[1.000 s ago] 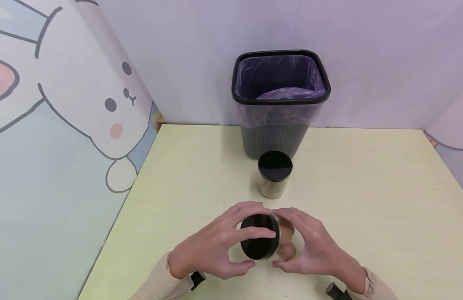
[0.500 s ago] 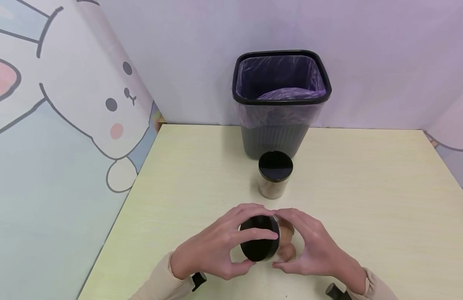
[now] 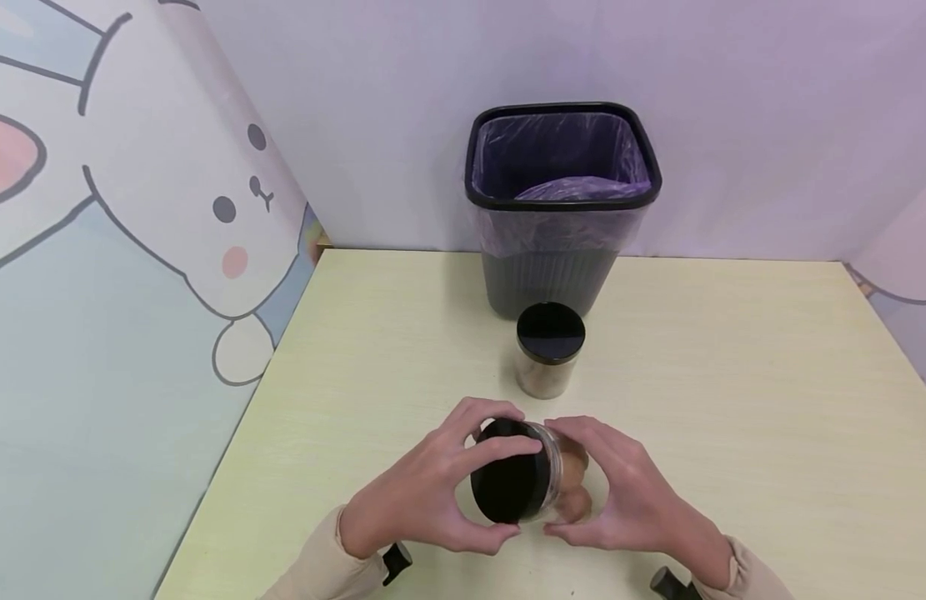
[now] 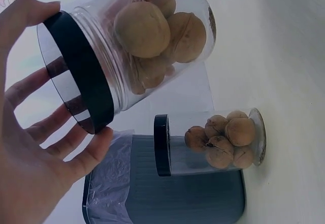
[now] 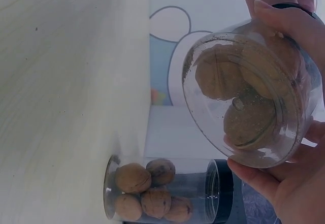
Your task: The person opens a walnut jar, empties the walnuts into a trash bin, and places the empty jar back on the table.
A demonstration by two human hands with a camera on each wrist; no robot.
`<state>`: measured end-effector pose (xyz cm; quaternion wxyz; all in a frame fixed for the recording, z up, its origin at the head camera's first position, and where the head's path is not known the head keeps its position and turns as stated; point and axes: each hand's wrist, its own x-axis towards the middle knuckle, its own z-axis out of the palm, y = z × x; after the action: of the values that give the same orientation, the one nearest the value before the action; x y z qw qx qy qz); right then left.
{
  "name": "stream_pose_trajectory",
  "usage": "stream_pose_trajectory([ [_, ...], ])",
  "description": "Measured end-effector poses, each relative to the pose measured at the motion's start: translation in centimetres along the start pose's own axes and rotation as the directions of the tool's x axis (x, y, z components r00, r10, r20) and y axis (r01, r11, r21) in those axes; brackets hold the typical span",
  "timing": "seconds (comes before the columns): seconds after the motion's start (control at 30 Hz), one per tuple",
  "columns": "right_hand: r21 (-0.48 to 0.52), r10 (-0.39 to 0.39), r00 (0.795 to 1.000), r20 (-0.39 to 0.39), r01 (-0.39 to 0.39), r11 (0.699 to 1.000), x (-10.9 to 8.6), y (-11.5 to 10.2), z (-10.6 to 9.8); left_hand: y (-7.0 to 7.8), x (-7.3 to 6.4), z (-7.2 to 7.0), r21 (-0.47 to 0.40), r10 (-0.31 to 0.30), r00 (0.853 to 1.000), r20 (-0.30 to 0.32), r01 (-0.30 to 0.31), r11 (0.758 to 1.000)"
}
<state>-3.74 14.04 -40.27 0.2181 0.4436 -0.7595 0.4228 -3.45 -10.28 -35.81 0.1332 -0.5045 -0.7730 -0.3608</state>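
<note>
Both hands have a clear jar point(image 4: 104, 36) with walnuts point(image 4: 142, 29) between them, tipped on its side above the table. My left hand point(image 3: 432, 483) holds the black lid point(image 3: 509, 479) at its edge with spread, bent fingers and thumb. My right hand point(image 3: 637, 492) grips the clear body from the other side, thumb below and fingers above. Threads of the jar's neck point(image 4: 118, 79) show beside the lid in the left wrist view. The jar's round base point(image 5: 203, 117) faces the right wrist camera, walnuts lying behind it.
A second clear jar point(image 3: 545, 377) of walnuts, black lid on, stands upright beyond the hands. Behind it is a dark ribbed trash bin point(image 3: 548, 271) lined with a plastic bag. The pale table point(image 3: 733, 375) meets a wall at the back and a rabbit-printed covering point(image 3: 155, 208) at left.
The lid has shifted a little left and tilted, and more of the jar's threaded neck shows. My left fingers have moved on the lid. My right hand stays still.
</note>
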Motion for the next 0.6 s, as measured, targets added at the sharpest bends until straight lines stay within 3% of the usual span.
stream_pose_trajectory([
  [0.23,-0.026,0.03,1.0,0.009,-0.03,0.999,-0.7,0.4,0.0,-0.2,0.0,-0.2,-0.025,-0.009,1.0,-0.028,0.008,1.0],
  [0.6,-0.029,0.038,0.999,0.005,-0.038,0.999,-1.1,0.8,-0.2,-0.8,-0.4,-0.3,-0.055,-0.065,0.998,-0.008,0.064,0.996],
])
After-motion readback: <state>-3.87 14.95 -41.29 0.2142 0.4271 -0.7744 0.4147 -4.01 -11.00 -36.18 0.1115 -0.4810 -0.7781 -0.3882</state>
